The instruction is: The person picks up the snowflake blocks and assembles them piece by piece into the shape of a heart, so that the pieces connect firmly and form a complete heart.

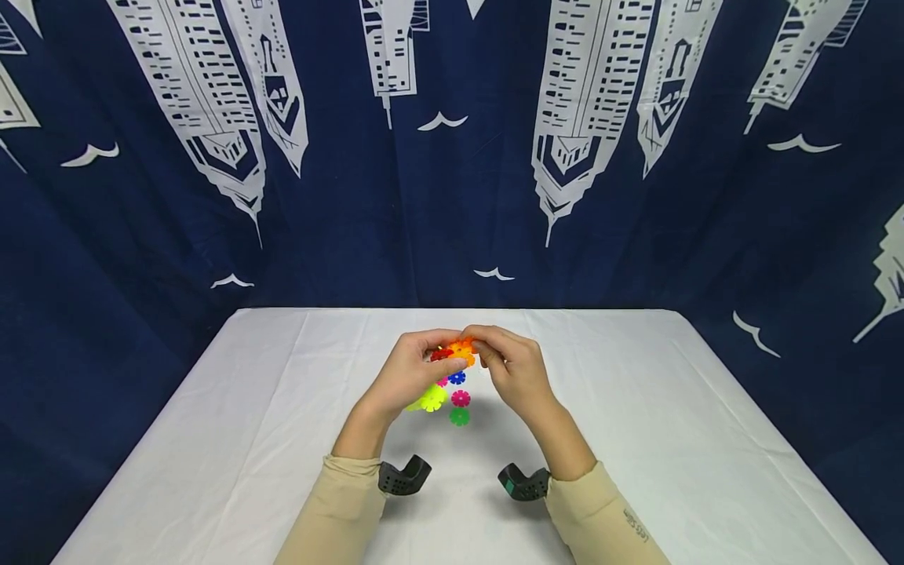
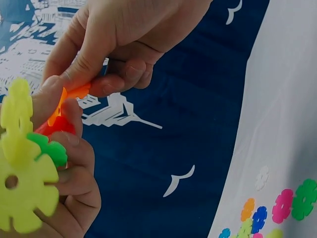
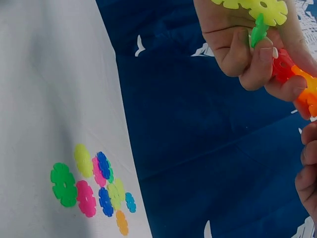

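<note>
Yellow, green, red and orange notched plastic discs (image 3: 283, 64), joined together, are above the white cloth-covered table (image 1: 282, 439), gripped by the left hand (image 1: 406, 365); the right hand (image 1: 515, 369) pinches their orange end. Fingers hide some joints; the left wrist view crops the yellow.

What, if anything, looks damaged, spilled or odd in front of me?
Only the dark blue cloth backdrop looks odd: its white printed towers stand upside down, spires pointing down at the white cloth-covered table. The loose multicoloured plastic flower-shaped discs lie grouped there, some overlapping; no break is visible, and no spill shows.
</note>
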Motion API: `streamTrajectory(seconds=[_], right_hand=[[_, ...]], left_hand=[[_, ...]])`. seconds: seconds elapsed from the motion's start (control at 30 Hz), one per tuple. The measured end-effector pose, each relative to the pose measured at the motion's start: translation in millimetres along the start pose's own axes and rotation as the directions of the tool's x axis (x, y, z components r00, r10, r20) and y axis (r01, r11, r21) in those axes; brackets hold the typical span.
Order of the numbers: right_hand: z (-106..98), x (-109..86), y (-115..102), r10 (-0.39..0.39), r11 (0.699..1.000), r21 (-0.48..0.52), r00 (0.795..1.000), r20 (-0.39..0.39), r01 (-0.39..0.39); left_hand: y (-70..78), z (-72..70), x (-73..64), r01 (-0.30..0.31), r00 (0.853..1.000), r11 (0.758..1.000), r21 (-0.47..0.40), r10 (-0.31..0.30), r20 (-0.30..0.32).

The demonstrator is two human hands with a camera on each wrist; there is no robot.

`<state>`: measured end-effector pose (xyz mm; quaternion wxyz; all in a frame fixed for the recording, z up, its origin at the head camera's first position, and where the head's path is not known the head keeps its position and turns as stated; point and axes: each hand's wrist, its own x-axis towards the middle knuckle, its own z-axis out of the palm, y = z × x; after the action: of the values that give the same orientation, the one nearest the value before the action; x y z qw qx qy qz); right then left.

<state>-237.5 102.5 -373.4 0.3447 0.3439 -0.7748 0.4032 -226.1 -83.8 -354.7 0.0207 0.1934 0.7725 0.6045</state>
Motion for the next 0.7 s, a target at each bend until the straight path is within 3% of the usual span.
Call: streamTrajectory(seconds=[0.33,0.53,0.7], right_hand=[[-7,4.5,-2,0.081,0.994,0.064,0.994,0.074,-0.086],[-10,5.6,3,0.153,0.975,0.151,0.984,0.093,-0.166],[-10,1.4,10,0.269,0.938,0.18,0.949,0.161,-0.297]], left_hand=[[-2.8,0.9,1.3,0.023,1.0,1.0,-0.004,-0.023,0.008],[-2.6,1.1,3.0,0.05,0.998,0.998,-0.039,-0.052,-0.046],[-3.2,-0.8,3.8,0.051,0.995,0.996,-0.069,-0.057,-0.087]])
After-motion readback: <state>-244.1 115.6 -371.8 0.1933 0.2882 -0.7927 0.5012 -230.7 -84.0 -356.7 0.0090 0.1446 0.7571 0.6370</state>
